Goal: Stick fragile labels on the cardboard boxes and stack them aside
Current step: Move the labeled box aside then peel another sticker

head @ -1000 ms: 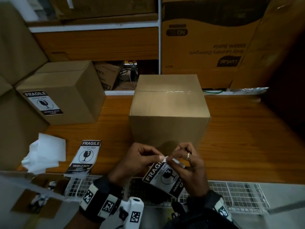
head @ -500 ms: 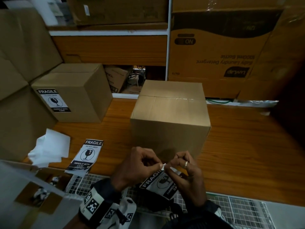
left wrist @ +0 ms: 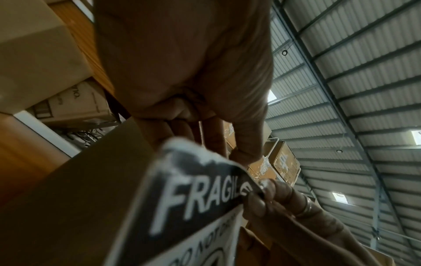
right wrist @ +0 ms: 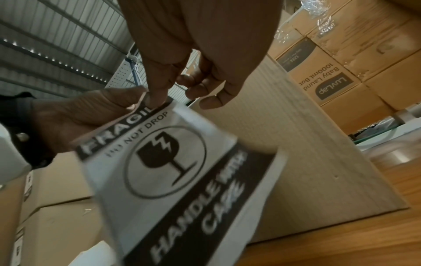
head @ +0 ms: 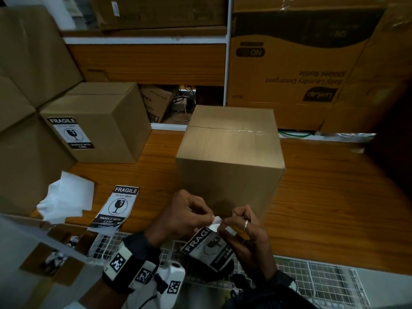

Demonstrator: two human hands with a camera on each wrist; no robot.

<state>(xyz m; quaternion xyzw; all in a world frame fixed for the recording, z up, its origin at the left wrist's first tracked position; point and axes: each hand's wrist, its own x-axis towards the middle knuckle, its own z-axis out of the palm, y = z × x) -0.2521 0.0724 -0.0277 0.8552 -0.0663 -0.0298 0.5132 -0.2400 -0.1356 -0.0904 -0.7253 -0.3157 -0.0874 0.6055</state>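
We see a person's two hands working close together over the near edge of a wooden table (head: 323, 197), both pinching the top corner of a fragile label (head: 208, 248) that hangs tilted below their fingers. The left hand (head: 182, 215) has its fingers curled, thumb and fingertips nipping the label's white corner; the right hand (head: 245, 233), a ring on one finger, pinches the same corner from the other side, where a white flap of backing stands up between them. The label reads FRAGILE, DO NOT DROP, HANDLE WITH CARE around a broken-glass symbol. Just behind the hands stands a plain cardboard box (head: 230, 157), taped shut on top, its front face bare. To the left, further back on the table, a second cardboard box (head: 111, 128) bears a fragile sticker (head: 70, 133) on its front. Near the table's front left lie a spare fragile label (head: 117, 206) and, beside it, crumpled white backing paper (head: 66, 199). Large cartons (head: 289, 70) fill the shelving behind, and a white wire rack (head: 323, 279) runs below the hands.
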